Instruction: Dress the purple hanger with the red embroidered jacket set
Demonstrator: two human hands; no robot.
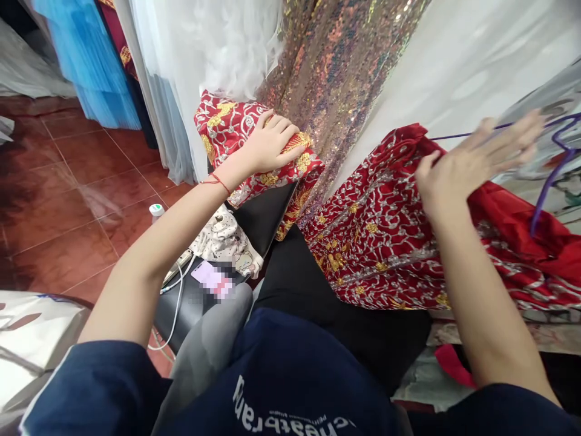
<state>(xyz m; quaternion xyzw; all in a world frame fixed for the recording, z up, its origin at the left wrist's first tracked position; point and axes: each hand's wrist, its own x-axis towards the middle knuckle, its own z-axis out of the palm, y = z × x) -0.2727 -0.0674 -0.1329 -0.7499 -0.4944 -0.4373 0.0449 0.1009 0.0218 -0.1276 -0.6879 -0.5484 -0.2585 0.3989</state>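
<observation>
My left hand rests flat on a folded piece of red embroidered cloth with silver swirls and gold flowers, which lies on a black chair seat. Over my right thigh spreads a matching red embroidered garment, its plain red inside showing at the right. Above this garment is my right hand, its fingers stretched out and blurred by motion; whether its palm touches the garment I cannot tell. A purple clothes hanger lies at the right, beside the garment's red lining.
Sequinned fabric and a white feathery dress hang in front of me. On a black seat at the left are a phone, a white cable and a dotted cloth. A white-capped bottle stands nearby.
</observation>
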